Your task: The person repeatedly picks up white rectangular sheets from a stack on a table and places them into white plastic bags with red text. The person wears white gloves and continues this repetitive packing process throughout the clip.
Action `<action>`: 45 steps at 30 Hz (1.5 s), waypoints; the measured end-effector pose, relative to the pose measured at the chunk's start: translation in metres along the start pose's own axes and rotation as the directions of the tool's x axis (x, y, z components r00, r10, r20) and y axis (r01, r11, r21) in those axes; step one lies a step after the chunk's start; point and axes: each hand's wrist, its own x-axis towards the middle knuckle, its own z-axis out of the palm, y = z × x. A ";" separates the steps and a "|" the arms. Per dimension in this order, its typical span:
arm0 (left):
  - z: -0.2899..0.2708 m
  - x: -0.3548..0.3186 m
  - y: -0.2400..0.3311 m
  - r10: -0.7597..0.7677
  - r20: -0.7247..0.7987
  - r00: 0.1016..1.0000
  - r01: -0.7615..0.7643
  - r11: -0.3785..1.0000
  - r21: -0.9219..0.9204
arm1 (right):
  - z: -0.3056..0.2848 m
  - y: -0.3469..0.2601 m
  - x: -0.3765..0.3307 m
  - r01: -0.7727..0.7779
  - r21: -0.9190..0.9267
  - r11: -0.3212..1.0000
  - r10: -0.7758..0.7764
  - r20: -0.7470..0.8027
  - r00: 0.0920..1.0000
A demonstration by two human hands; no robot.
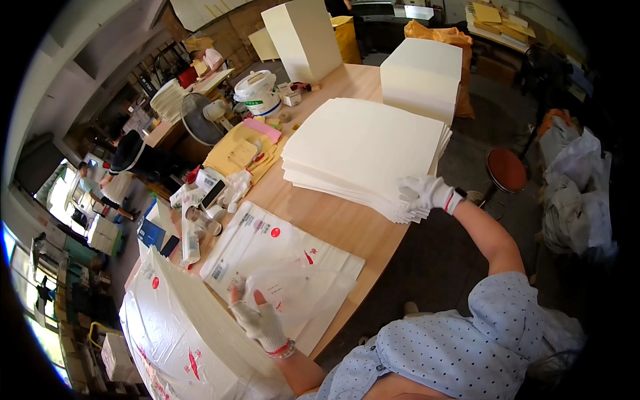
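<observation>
The right hand [427,193] touches the white paper stack [367,150] ahead-left of it; grip cannot be determined. The left hand [261,321], digits spread, meets printed plastic bags [250,243] ahead. Sheet handling appears underway; lifting calls for even corner support.

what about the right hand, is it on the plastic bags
No, the right hand is at the near corner of the white sheet stack; the plastic bags lie farther left, by the left hand.

Wrapped stack [160,303] cut off below — right grip [423,193] meets paper stack [367,137] (white on white), fingertips indistinct.
</observation>
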 end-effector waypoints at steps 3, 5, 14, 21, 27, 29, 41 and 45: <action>0.026 -0.041 0.020 -0.120 0.178 0.977 0.154 0.969 -0.191 | -0.008 0.027 0.022 0.005 0.082 0.997 -0.007 0.016 1.000; 0.050 -0.067 0.039 -0.068 0.617 0.784 0.302 0.910 -0.284 | 0.001 0.044 0.023 0.007 0.024 1.000 -0.003 -0.152 0.988; 0.128 -0.103 0.060 -0.234 0.972 -0.006 0.973 -0.225 -0.048 | -0.044 -0.119 -0.065 0.573 -0.646 0.505 -0.807 -0.117 0.579; 0.040 -0.039 0.104 -0.317 0.948 0.038 0.768 0.617 0.175 | 0.003 -0.062 -0.128 0.156 -0.163 0.974 -0.209 -0.392 0.896; 0.088 -0.189 0.094 0.116 0.827 0.551 -0.392 0.910 0.134 | 0.102 -0.157 -0.110 -0.246 0.891 0.382 0.529 0.008 0.849; 0.073 -0.152 0.067 0.011 0.956 0.292 -0.129 0.991 0.028 | 0.096 -0.158 -0.101 -0.216 0.854 0.473 0.487 -0.049 0.872; -0.006 0.054 -0.094 -0.272 0.769 0.578 0.816 0.217 -0.537 | 0.000 -0.175 -0.132 0.273 0.061 0.960 -0.263 -0.134 0.955; 0.026 0.053 -0.114 -0.289 0.765 0.576 0.796 0.409 -0.446 | 0.039 -0.200 -0.107 0.129 -0.034 0.991 -0.120 0.202 0.972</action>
